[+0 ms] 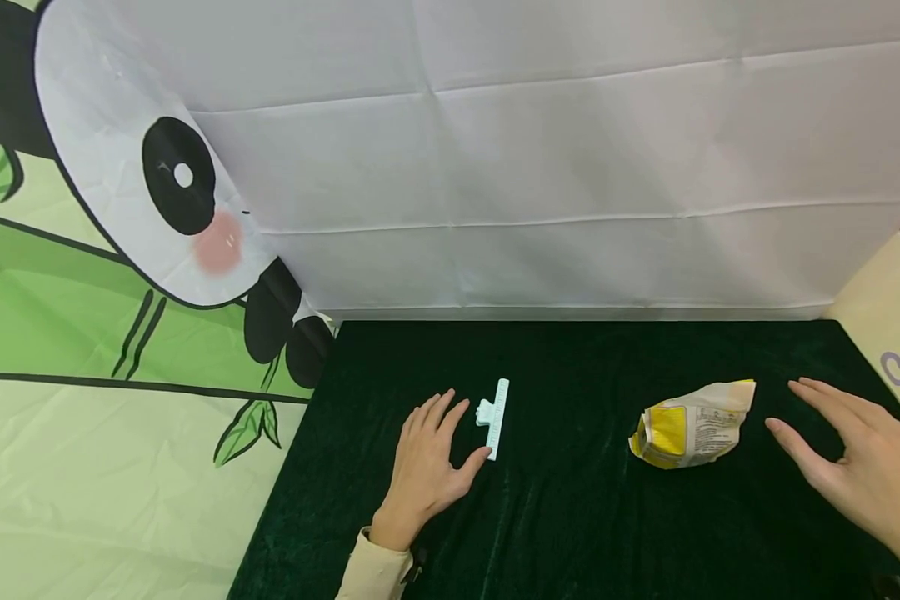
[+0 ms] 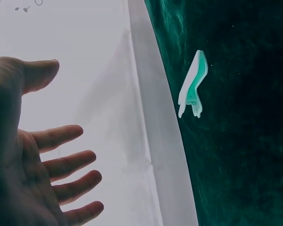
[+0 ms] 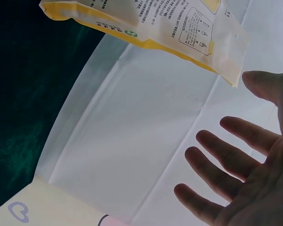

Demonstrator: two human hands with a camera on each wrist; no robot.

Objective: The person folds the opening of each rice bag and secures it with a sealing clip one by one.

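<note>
A pale mint bag clip [image 1: 498, 419] lies on the dark green cloth, its long bar running away from me and its small grip tab facing left. Just left of it hovers my left hand [image 1: 427, 471], fingers spread and thumb near the bar's lower end; the left wrist view shows the clip [image 2: 193, 84] apart from the fingers. Farther right sits a yellow and white food bag [image 1: 693, 425] with printed text, its narrower end toward the right. My right hand [image 1: 862, 454] is to the right of that bag, fingers extended and holding nothing. In the right wrist view a gap separates the thumb from the bag [image 3: 155, 28].
The dark green cloth [image 1: 562, 517] covers the table. Behind it hangs a creased white sheet [image 1: 555, 158]. A panda and bamboo print [image 1: 172, 250] fills the left side, and a cream panel [image 1: 888, 333] with a purple heart stands at right.
</note>
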